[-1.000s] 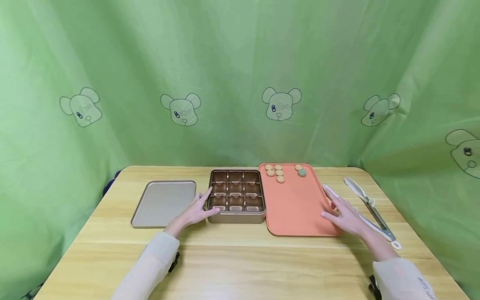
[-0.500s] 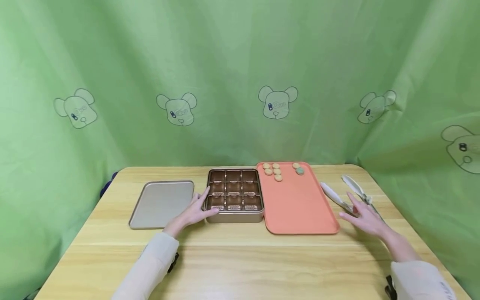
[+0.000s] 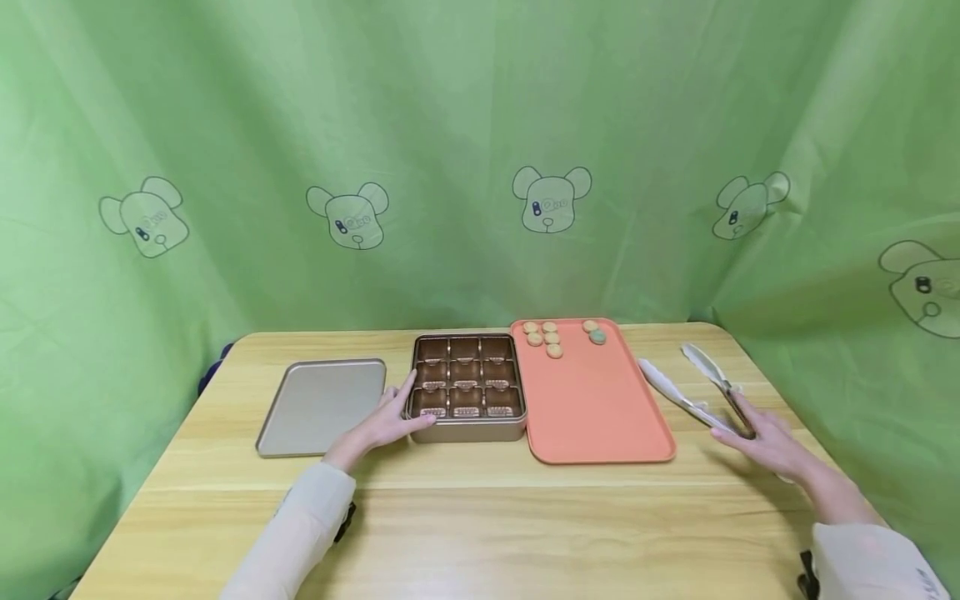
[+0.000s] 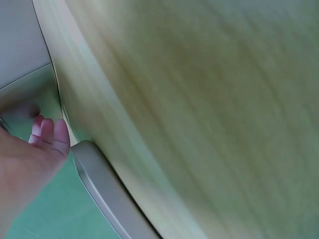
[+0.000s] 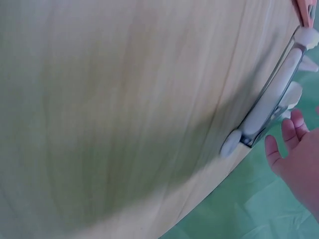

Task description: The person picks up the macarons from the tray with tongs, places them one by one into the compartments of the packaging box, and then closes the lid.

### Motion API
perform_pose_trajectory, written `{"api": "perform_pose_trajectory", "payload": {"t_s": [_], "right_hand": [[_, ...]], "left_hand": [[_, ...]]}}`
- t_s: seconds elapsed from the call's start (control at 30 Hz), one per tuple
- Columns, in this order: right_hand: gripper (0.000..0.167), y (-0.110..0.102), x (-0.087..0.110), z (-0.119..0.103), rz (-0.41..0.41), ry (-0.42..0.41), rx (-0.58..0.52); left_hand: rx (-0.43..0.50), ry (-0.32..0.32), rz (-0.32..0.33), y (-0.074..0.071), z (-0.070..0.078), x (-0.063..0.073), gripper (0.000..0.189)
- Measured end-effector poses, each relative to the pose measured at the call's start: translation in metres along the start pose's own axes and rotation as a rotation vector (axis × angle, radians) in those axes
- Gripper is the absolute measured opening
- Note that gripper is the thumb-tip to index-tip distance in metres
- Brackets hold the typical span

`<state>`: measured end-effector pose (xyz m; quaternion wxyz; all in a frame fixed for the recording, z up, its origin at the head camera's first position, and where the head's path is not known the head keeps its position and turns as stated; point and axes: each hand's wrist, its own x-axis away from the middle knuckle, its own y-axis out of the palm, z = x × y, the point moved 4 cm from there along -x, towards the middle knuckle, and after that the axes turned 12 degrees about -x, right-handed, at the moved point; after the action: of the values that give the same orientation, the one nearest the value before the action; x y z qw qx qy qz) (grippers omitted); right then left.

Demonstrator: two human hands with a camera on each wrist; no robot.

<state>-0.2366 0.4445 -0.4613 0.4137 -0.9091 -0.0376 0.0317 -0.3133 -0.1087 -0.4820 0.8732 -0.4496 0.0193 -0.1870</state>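
In the head view, a square bronze pan (image 3: 467, 431) with several compartments stands at the middle of the table. My left hand (image 3: 385, 422) rests at its near left corner, the thumb along the front rim and the index finger on the left rim. A pair of tongs (image 3: 671, 395) with pale tips lies spread at the right. My right hand (image 3: 772, 442) is over its handle end, thumb and fingers spread to either side. The right wrist view shows the tongs (image 5: 271, 97) beside the loosely bent fingers, with no grip visible.
Right of the pan lies a pink tray (image 3: 592, 417) with several small round beige cookies (image 3: 554, 351) and one green cookie (image 3: 597, 337) at its far end. A flat metal lid-like tray (image 3: 322, 408) lies to the left. Green curtains (image 3: 450, 267) surround the wooden table (image 3: 480, 525).
My right hand has moved right from the pink tray's edge to above the tongs' handle end. The left hand stays at the pan. The view has shifted slightly.
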Motion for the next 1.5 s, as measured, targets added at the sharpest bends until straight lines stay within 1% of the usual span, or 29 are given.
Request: {"api": "perform_pose_trajectory", "payload": {"t_s": [0.07,0.33,0.4,0.53,0.7,0.87,1.0,1.13,1.2,1.3,1.4,1.47,1.5], "right_hand": [[0.087,-0.002,0.002,0.004,-0.025,0.042,-0.02],[0.092,-0.004,0.005,0.02,-0.076,0.104,-0.007],[0.094,-0.004,0.004,0.021,-0.088,0.101,-0.004],[0.095,-0.005,0.002,0.022,-0.103,0.099,0.044],[0.098,-0.007,-0.004,0.026,-0.118,0.139,0.144],[0.098,-0.006,-0.011,0.029,-0.104,0.143,0.224],[0.09,-0.007,-0.016,0.028,-0.1,0.118,0.239],[0.082,-0.005,-0.014,0.031,-0.087,0.098,0.246],[0.079,-0.005,-0.014,0.031,-0.065,0.089,0.254],[0.066,-0.006,-0.015,0.028,-0.029,0.071,0.208],[0.055,-0.006,-0.017,0.024,-0.012,0.059,0.127],[0.053,-0.005,-0.017,0.022,-0.009,0.061,0.093],[0.055,-0.005,-0.017,0.021,-0.006,0.063,0.084]], "left_hand": [[0.0,-0.002,0.0,0.0,-0.001,0.0,0.095],[-0.007,0.007,-0.009,0.0,-0.001,0.0,0.096],[-0.011,0.004,-0.013,0.0,-0.001,0.0,0.095],[-0.016,0.005,-0.017,0.001,0.0,0.0,0.096],[-0.018,-0.006,-0.019,0.002,0.0,0.001,0.097],[-0.015,-0.018,-0.013,0.001,0.0,0.001,0.097],[-0.009,-0.013,-0.015,0.0,0.0,0.0,0.097],[-0.001,-0.004,-0.023,0.0,0.002,-0.001,0.097],[0.002,-0.005,-0.026,-0.001,0.002,-0.001,0.098],[0.005,-0.004,-0.023,-0.001,0.002,-0.001,0.099],[0.001,-0.007,-0.022,-0.001,0.002,-0.001,0.098],[-0.001,-0.011,-0.024,-0.001,0.002,0.0,0.097],[-0.002,-0.012,-0.025,0.0,0.002,0.0,0.097]]}}
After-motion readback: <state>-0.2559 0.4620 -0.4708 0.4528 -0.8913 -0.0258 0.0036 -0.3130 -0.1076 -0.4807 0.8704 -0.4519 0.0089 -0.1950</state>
